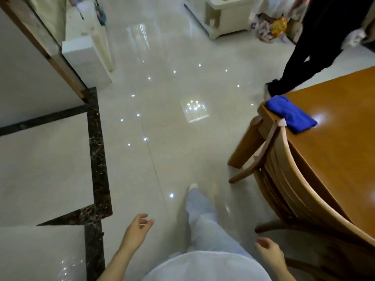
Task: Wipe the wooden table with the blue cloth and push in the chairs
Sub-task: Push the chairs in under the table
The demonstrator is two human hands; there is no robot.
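Could slip on the glossy floor (162, 138) mid-stride, or knock into the wooden counter (334, 138) at the right, where a chair (284, 169) sits tucked against the near edge and a person in black (320, 47) stands right by the far corner. Might drag the blue cloth (290, 114), lying folded on that very corner close to the edge, off onto the floor with a hasty reach over the chair back. Nothing held in the left hand (138, 230) or the right hand (267, 248), both empty with fingers loosely apart, well short of the cloth
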